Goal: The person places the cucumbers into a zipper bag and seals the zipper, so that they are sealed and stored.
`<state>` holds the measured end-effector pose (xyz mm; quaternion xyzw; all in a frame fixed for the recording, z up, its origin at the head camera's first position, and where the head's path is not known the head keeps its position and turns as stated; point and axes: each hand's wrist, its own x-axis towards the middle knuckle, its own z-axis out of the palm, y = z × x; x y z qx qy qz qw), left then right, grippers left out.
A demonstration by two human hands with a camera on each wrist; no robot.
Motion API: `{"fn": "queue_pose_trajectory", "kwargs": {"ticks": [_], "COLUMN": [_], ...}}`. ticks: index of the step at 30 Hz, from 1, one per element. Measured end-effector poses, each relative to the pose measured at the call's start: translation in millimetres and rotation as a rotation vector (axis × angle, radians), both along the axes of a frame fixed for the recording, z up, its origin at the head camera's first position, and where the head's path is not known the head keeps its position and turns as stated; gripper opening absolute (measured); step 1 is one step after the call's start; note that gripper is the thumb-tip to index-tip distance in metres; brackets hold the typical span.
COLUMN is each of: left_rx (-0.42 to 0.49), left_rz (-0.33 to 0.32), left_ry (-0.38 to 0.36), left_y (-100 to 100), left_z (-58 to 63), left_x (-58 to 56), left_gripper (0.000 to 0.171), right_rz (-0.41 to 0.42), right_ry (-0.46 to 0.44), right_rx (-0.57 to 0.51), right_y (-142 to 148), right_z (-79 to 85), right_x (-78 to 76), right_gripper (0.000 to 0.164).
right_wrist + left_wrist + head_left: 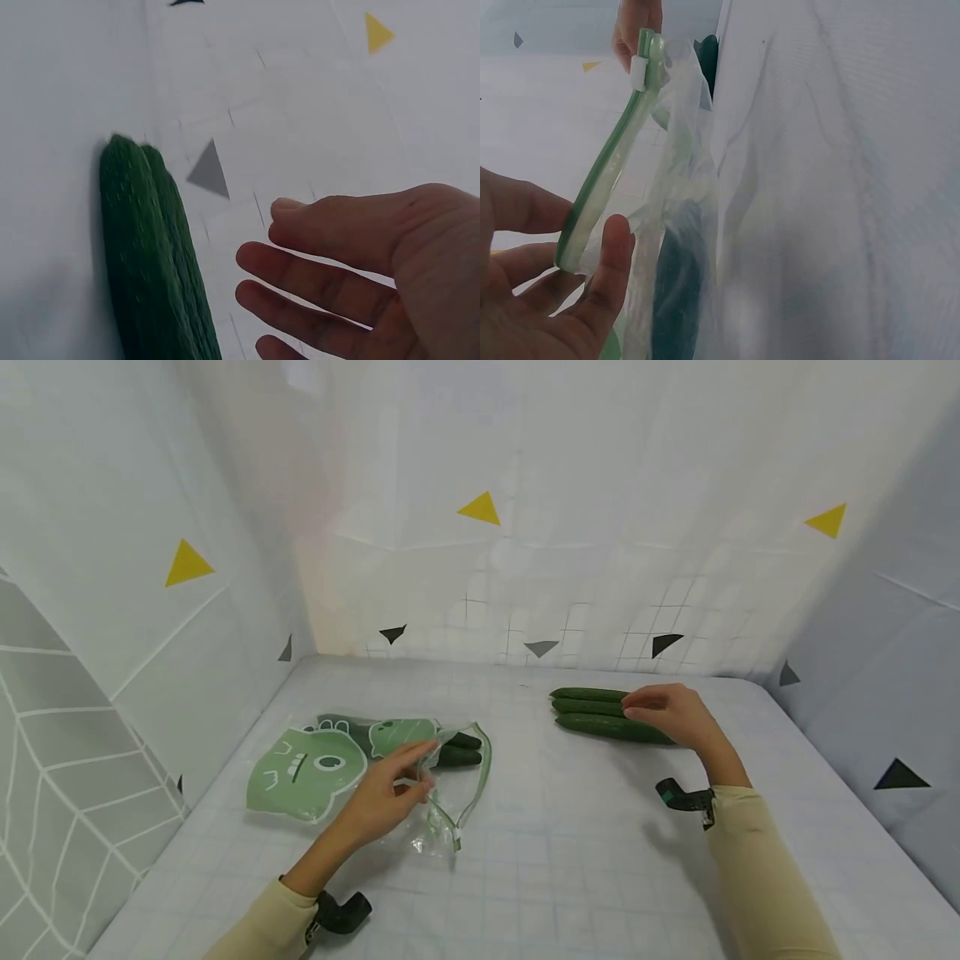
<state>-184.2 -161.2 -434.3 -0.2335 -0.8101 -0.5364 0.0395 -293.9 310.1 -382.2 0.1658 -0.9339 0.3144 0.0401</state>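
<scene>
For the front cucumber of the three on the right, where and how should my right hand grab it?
Probably grip the front cucumber round its middle, from above and the near side. It lies long and level, its near flank free, while the other two cucumbers lie along its far side. Your right hand hovers by the row, not gripping anything.

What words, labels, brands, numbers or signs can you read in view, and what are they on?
No readable text anywhere.
Zip bag: green cartoon print, no legible lettering.
Black device on the right wrist: tiny pale marks, too small to read.
Back wall: plain coloured triangles and grid lines, no writing.
</scene>
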Motion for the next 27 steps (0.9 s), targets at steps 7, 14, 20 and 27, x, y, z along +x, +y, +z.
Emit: {"fn": "queue_pose_trajectory", "kwargs": {"ticks": [7,14,20,27], "left_rx": [-0.003,-0.011,-0.007,0.003], "left_rz": [-0.013,0.002,0.0,-0.004], "left_ry": [0.011,0.002,-0.002,-0.006], "left_y": [-0.1,-0.1,-0.1,-1.0], "left_z": [-1.7,-2.2,-1.0,-1.2], "left_x": [-1.3,-1.1,-0.4,-0.6], "left_gripper": [0.06,0.058,0.058,0.059], "right_rz": [-0.08,-0.109,-0.128,-0.128], "right_ry": [-0.035,-0.076,-0.123,-0.138], "right_rx": [0.065,0.07,0.125,0.147], "right_y": [39.8,64.9,79.8,86.1], "right_z": [-11.3,-27.8,-38.0,-44.5], "right_x": [-3.4,-9.3,-10.8,-12.9], "right_gripper": [0.045,0.047,0.053,0.061]}}
